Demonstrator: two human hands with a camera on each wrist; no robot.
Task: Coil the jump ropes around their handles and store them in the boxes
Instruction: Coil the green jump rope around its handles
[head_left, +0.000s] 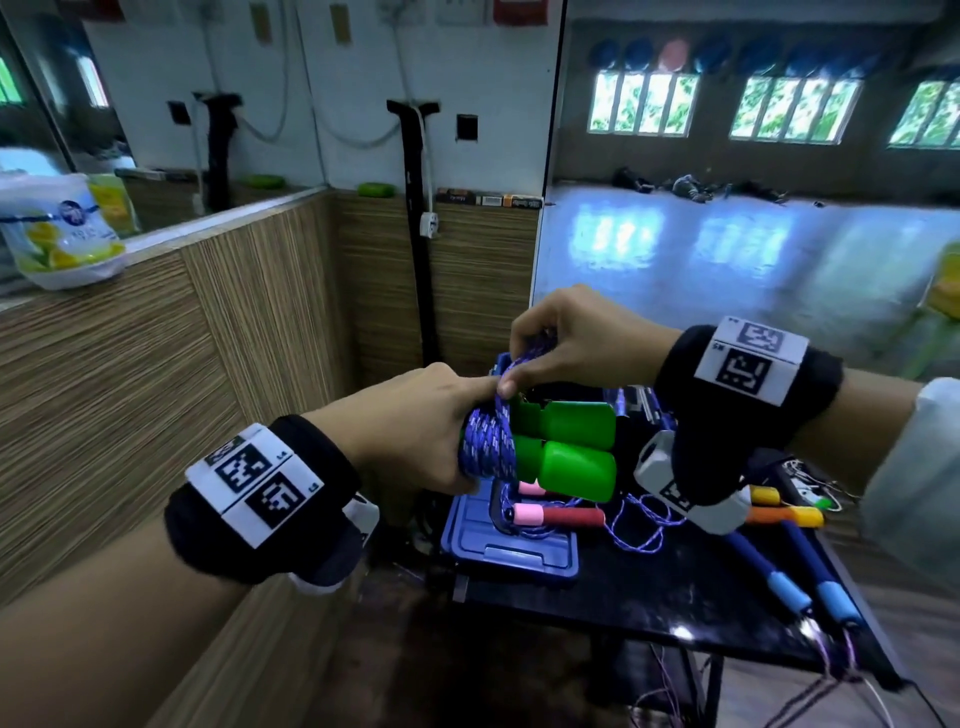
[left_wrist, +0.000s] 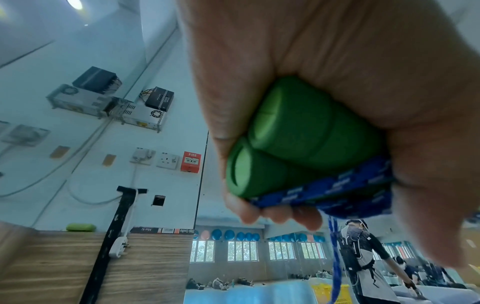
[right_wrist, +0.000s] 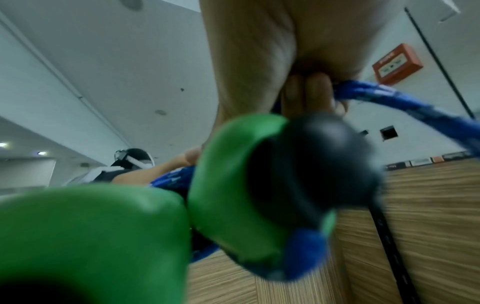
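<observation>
Two green jump-rope handles (head_left: 566, 449) lie side by side in my left hand (head_left: 415, 431), held above the table. A blue patterned rope (head_left: 491, 447) is coiled in several turns around their left end. My right hand (head_left: 550, 343) pinches a loop of that rope (head_left: 530, 358) just above the coil. In the left wrist view my fingers (left_wrist: 275, 214) curl round the green handles (left_wrist: 293, 139) and the blue rope (left_wrist: 335, 185). The right wrist view shows the handle ends (right_wrist: 233, 185) close up and the rope (right_wrist: 389, 98) running from my fingertips (right_wrist: 309, 92).
A blue box lid (head_left: 509, 540) lies on the black table (head_left: 649, 587). On it rests a red and pink handled rope (head_left: 561, 517). Orange-yellow handles (head_left: 784, 514) and dark blue handles (head_left: 789, 571) lie at the right. A wood-panelled wall (head_left: 208, 374) stands to the left.
</observation>
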